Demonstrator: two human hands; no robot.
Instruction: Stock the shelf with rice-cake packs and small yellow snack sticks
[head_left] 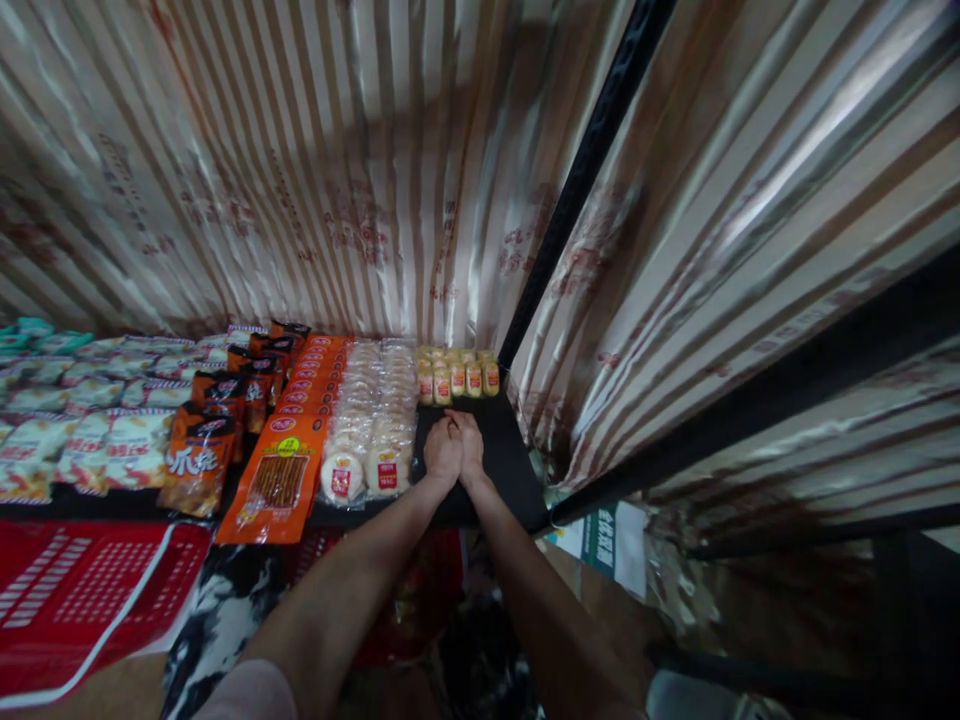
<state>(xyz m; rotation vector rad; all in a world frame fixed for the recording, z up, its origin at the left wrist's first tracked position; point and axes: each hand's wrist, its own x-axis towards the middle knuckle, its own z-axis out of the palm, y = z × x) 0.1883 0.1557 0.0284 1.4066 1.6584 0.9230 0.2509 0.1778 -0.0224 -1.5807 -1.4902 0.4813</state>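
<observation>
My left hand and my right hand are side by side and touching, low over the bare right part of a black shelf. Their fingers are drawn together and bent inward; anything between them is hidden. Just beyond the fingertips stand rows of small yellow-wrapped packets with red labels. Left of my hands lie two columns of clear-wrapped round white cakes. Beside those is a row of overlapping orange snack packets with brown sticks showing through a window.
Further left stand dark-topped orange bags and many white snack bags. A red basket with a white handle sits below the shelf. A black upright post rises at the right corner, before striped sheeting. Green-and-white packaging lies lower right.
</observation>
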